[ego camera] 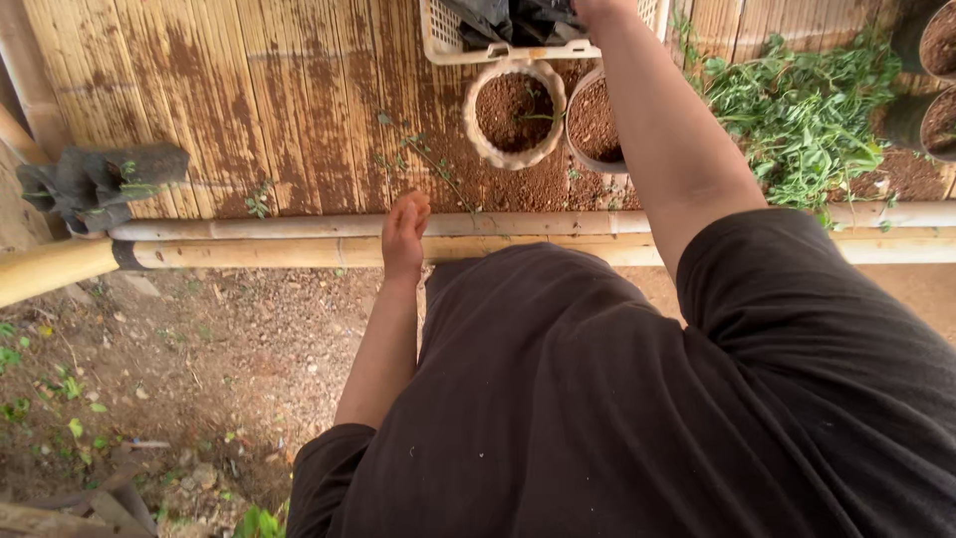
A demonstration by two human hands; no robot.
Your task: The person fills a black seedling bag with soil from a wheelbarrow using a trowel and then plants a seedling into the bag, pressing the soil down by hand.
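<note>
My left hand [406, 234] rests on the bamboo rail [249, 254] at the table's near edge, its fingers curled together and holding nothing. My right arm stretches across the table. My right hand [597, 8] is at the white plastic basket [438, 45] of black bags and is mostly cut off by the frame's top edge, so its grip is hidden. Just below that hand stand a pale woven pot [514, 115] filled with reddish soil and a darker pot [595, 125] of soil beside it.
The table top is split bamboo [249, 100], stained with soil. A heap of green cuttings [807, 110] lies at the right, with two more soil pots [941, 80] beyond it. A dark cloth bundle [95, 184] sits at the left edge. Below the rail is bare dirt ground [199, 369].
</note>
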